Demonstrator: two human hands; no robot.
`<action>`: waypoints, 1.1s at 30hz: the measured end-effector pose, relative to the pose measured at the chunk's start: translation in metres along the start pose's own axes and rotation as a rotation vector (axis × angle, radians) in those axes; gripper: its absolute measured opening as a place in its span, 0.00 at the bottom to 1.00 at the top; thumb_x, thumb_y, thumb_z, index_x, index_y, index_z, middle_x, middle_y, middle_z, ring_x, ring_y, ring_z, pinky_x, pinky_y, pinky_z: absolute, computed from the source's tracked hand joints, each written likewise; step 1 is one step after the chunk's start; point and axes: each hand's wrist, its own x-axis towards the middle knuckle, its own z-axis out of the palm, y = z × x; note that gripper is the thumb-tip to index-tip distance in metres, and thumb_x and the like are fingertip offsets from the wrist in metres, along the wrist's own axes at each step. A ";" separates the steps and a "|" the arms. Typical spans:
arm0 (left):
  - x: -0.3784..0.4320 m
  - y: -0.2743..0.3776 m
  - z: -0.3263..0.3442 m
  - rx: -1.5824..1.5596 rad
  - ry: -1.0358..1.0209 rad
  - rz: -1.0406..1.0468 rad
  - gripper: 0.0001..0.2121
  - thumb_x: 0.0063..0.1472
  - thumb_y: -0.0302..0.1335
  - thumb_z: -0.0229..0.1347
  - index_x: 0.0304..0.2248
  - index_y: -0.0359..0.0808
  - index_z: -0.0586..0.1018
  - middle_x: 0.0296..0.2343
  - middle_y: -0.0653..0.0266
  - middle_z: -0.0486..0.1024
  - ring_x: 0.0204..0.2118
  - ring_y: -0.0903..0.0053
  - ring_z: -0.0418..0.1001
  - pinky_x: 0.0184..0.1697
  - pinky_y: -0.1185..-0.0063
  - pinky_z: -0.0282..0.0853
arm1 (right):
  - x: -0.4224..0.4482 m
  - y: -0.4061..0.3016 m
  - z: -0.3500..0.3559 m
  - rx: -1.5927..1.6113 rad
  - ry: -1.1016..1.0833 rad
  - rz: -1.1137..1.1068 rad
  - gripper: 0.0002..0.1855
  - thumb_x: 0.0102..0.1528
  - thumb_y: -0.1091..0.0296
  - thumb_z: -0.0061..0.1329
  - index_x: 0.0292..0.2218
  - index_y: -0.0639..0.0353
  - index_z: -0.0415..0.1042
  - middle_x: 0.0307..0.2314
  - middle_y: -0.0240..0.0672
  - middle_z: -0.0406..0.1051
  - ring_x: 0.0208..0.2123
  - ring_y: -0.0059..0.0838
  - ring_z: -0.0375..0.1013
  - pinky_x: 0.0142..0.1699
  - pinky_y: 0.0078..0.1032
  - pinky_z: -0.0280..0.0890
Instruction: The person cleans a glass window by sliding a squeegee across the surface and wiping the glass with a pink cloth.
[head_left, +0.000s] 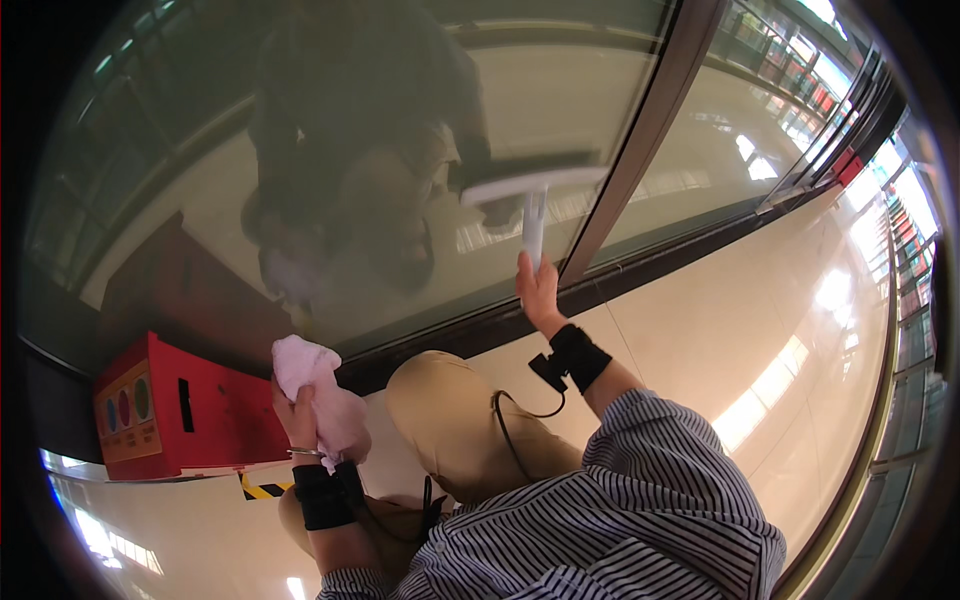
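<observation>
My right hand grips the handle of a white squeegee. Its wide head lies across the lower part of a dark, reflective glass panel, close to the brown metal frame post. In my left hand is a bunched pale pink cloth, held in front of my bent knee and apart from the glass. Black straps with cables wrap both wrists. My reflection and that of the squeegee show in the panel.
A red metal box with a slot and coloured circles stands at the left against the glass. Yellow-and-black tape marks the shiny tiled floor. A dark sill runs along the glass base. A railing curves along the right.
</observation>
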 end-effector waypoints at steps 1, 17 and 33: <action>-0.003 0.000 -0.003 0.009 0.011 -0.010 0.26 0.44 0.23 0.47 0.47 0.27 0.63 0.43 0.57 0.66 0.45 0.71 0.64 0.50 0.78 0.57 | -0.022 -0.001 0.005 0.129 -0.063 0.138 0.20 0.56 0.52 0.39 0.24 0.60 0.59 0.10 0.26 0.57 0.11 0.16 0.58 0.15 0.19 0.53; -0.006 0.002 -0.012 0.058 0.025 -0.054 0.26 0.45 0.24 0.49 0.47 0.26 0.62 0.43 0.56 0.65 0.45 0.71 0.63 0.49 0.78 0.58 | -0.052 0.004 0.031 0.652 0.003 0.628 0.28 0.53 0.38 0.35 0.22 0.58 0.58 0.10 0.32 0.57 0.09 0.26 0.59 0.14 0.24 0.58; -0.006 -0.001 -0.023 0.116 0.023 -0.091 0.24 0.47 0.24 0.49 0.46 0.25 0.64 0.42 0.57 0.66 0.44 0.73 0.64 0.47 0.79 0.59 | -0.068 0.116 -0.015 1.264 -0.121 1.268 0.32 0.44 0.27 0.38 0.22 0.52 0.59 0.10 0.27 0.55 0.14 0.26 0.56 0.23 0.25 0.56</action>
